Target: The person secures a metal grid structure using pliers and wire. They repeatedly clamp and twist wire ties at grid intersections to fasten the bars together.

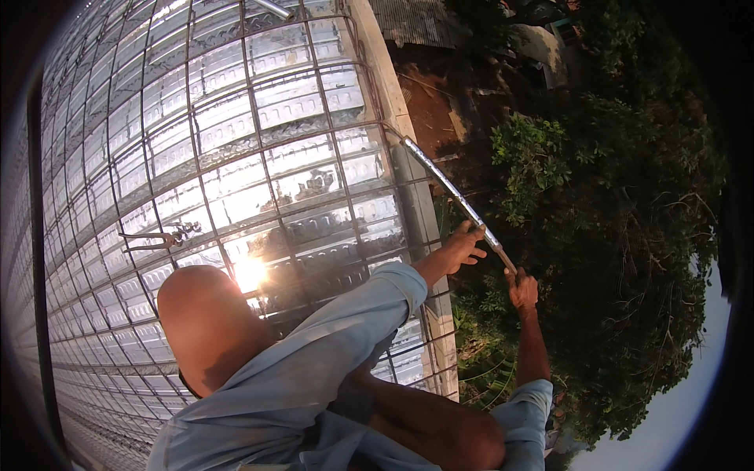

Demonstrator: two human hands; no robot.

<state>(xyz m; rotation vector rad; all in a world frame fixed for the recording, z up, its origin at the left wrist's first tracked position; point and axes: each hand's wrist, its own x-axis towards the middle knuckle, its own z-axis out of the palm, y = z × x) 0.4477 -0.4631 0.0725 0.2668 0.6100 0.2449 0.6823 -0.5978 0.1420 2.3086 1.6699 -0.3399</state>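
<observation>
Two sleeved arms reach outward past two bare knees (206, 318), the left one stretched across with its elbow nearly straight, the right one rising from below with its forearm almost upright. The left hand (458, 250), just outside the concrete edge (425, 212), is loosely open, fingers spread and slightly bent beside the silvery pipe (449, 188); whether they touch it I cannot tell. The right hand (522, 289), farther outside the edge, is closed around that pipe's brownish near end. This one pipe slants from the right hand back to the edge, its far end meeting a bent bar there. Inside the edge, a grid of steel bars (331, 128), too many to count, lies over shiny ribbed sheets (294, 110). One pair of pincers (167, 239) rests on the grid, well inside the edge. One more metal tube (273, 9) lies farther up, also inside. Beyond the edge are leafy trees (628, 235) and one corrugated roof (412, 22).
</observation>
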